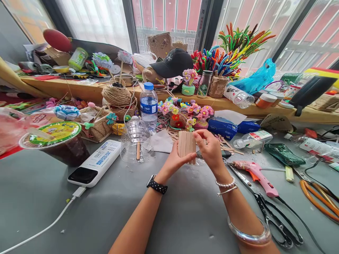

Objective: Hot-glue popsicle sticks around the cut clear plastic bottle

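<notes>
Wooden sticks, held side by side as a flat little panel, sit upright between both hands just above the grey desk, in front of the clutter at its far edge. The left hand cups the panel from behind and below, thumb pressed across its lower front, likely so the sticks stay flush edge to edge. The right hand pinches the top right corner with its fingertips, steadying that side; each hand's grip is narrow and closed on the sticks. About four or five sticks make up the panel, though the seams are too fine for a sure count.

One pink glue gun lies just right of the right wrist, nozzle pointing toward the hands, within easy reach. One pair of black scissors lies beside it, nearer the camera. Left of the hands stands one cut-off clear bottle base with a single stick inside, and behind it one capped water bottle. More loose sticks lie scattered beyond the hands. One white power bank rests at left, its cable plugged in.
</notes>
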Tool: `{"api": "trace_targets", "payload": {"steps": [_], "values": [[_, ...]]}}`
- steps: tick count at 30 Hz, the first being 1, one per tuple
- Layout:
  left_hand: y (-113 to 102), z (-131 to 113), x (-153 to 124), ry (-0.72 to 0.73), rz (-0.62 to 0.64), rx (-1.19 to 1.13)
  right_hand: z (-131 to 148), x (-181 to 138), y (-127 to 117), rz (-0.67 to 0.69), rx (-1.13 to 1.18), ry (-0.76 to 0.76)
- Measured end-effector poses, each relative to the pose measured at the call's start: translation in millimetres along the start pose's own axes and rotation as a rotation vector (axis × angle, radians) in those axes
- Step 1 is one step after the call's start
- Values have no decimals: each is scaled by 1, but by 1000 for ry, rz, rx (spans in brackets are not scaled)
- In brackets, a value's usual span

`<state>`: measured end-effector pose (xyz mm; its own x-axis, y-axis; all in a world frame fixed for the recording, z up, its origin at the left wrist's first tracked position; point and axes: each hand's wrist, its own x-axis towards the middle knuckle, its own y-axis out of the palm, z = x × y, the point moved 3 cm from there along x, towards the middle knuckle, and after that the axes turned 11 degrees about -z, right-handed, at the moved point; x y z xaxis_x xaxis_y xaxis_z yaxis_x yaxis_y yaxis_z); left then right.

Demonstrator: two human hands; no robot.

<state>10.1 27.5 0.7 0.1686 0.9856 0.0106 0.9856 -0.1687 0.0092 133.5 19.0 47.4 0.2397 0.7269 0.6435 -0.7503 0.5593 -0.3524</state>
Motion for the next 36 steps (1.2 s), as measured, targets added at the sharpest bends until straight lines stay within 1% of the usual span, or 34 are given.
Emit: {"api": "trace_targets", "payload": {"steps": [2, 5, 7, 10, 14, 26, 36], "values": [[-2, 1, 1, -27, -34, -7, -1, 4, -5, 98, 36, -38], [-6, 2, 3, -64, -85, -8, 1, 6, -11, 312, -8, -215], [-7, 2, 4, -56, -91, -12, 2, 4, -12, 436, -82, -303], [-8, 2, 5, -53, -80, -20, 2, 0, -11, 510, -159, -330], [-7, 2, 4, -83, -68, -20, 2, -1, -10, 526, -184, -340], [-5, -2, 1, -44, -35, 11, 5, 2, -12, 462, -153, -342], [-5, 4, 6, -2, -46, 2, 2, 3, -12, 454, -176, -329]]}}
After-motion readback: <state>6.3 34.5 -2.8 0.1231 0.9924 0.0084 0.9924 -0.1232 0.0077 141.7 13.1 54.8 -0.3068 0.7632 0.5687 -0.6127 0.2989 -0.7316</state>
